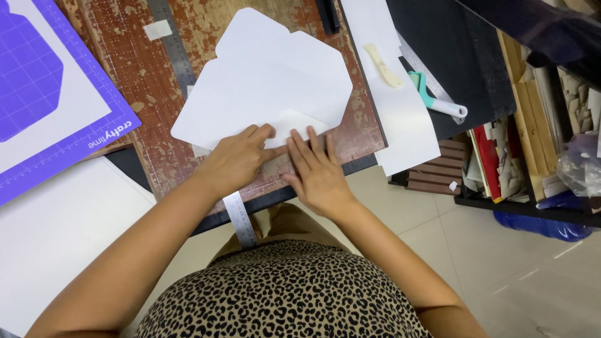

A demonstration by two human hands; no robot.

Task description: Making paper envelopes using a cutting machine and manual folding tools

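A white paper cut-out in an unfolded envelope shape (269,75) lies on a worn red-brown cutting mat (134,69). Its near corner flap (300,123) is folded up over the sheet. My left hand (238,159) presses flat on the near edge of the paper, with its fingers pointing right. My right hand (316,172) lies flat beside it, fingertips on the folded flap. The two hands touch at the fingertips. Neither hand grips anything.
A steel ruler (181,62) runs under the paper toward me. A purple cutting mat (37,81) with white sheets lies at left. White paper (400,106), a cream bone folder (383,66) and a teal-handled tool (432,97) sit at right, above shelves of scraps (526,144).
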